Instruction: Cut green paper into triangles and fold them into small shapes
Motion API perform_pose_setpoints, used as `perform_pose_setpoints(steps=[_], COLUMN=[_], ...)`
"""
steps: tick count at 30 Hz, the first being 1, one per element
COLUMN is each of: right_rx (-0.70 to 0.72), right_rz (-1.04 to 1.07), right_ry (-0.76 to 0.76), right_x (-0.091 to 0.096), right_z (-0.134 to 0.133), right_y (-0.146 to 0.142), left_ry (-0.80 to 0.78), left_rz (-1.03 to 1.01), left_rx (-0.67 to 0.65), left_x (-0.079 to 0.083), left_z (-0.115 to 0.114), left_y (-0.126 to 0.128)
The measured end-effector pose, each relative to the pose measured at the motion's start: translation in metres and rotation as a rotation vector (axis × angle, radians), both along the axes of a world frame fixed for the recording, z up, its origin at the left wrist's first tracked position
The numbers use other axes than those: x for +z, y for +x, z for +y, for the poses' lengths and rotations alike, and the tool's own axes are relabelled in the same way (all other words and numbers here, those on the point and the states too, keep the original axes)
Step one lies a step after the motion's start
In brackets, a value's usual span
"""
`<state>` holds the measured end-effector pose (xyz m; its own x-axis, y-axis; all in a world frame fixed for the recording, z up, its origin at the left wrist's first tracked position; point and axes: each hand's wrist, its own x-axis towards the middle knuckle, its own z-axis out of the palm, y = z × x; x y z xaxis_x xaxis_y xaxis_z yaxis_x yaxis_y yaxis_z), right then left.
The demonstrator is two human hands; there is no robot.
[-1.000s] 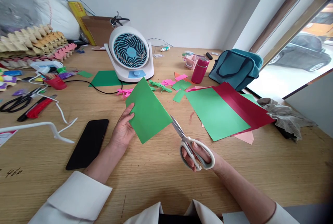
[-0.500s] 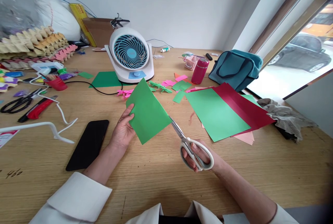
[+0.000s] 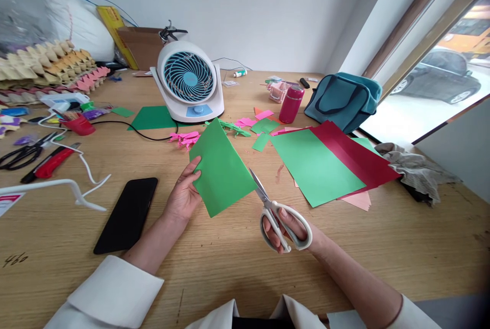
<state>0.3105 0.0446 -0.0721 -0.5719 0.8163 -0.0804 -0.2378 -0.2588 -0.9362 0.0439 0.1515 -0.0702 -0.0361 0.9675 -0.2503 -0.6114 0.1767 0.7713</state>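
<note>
My left hand (image 3: 184,191) pinches a green sheet of paper (image 3: 224,168) by its left edge and holds it up above the table. In my right hand (image 3: 285,224) is a pair of scissors (image 3: 268,205) with white handles, my fingers through the loops. The blades are parted a little at the right corner of the green paper; whether they touch its edge I cannot tell. Beyond the paper lie pink paper cutouts (image 3: 184,138) and green paper cutouts (image 3: 239,129).
Green sheets (image 3: 316,166) and red sheets (image 3: 356,158) lie to the right, before a teal bag (image 3: 342,102) and a magenta bottle (image 3: 291,104). A fan (image 3: 190,81) stands at the back. On the left are a black phone (image 3: 126,215), a utility knife (image 3: 51,163) and black-handled scissors (image 3: 25,153).
The scissors' handles have spread and the blades have parted. The green paper has shifted slightly right and down in the view, still in my left hand.
</note>
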Motion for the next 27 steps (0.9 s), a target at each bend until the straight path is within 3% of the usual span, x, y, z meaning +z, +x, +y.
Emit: perform_pose_setpoints(steps=[10,22,27], right_rx=[-0.035,-0.041,-0.043], right_rz=[-0.009,0.021,0.046], right_ry=[-0.023,-0.009,-0.002], right_x=[-0.010,0.002,-0.001], right_z=[0.000,0.001,0.000], right_y=[0.000,-0.006,-0.007], left_ry=[0.022,0.018,0.006], left_rz=[0.030,0.042,0.052], left_rx=[-0.016,-0.029,-0.035], left_x=[-0.003,-0.005,-0.004], left_z=[0.001,-0.003,-0.005], left_y=[-0.003,0.003,0.005])
